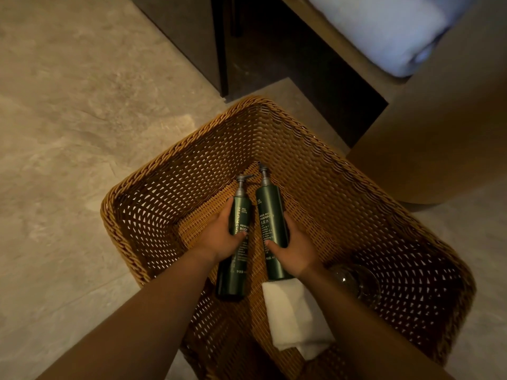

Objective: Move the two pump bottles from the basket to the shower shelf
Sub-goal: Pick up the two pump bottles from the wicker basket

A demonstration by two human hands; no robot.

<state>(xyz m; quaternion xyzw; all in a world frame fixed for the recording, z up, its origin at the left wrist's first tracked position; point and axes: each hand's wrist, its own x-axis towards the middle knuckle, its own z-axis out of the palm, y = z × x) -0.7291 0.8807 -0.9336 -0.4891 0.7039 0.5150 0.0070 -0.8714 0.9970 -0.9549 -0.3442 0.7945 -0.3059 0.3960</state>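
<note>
Inside the wicker basket (153, 171), the left hand (219, 239) has its fingers (229, 208) wrapped round the body-wash bottle (236, 242) and the right hand (295, 249) round the shampoo bottle (270, 215), so the pick-up step is in hand; next, I judge, lift both clear of the rim.

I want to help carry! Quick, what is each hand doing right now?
Left hand: closed around the body wash bottle, inside the wicker basket.
Right hand: closed around the shampoo bottle.
</note>
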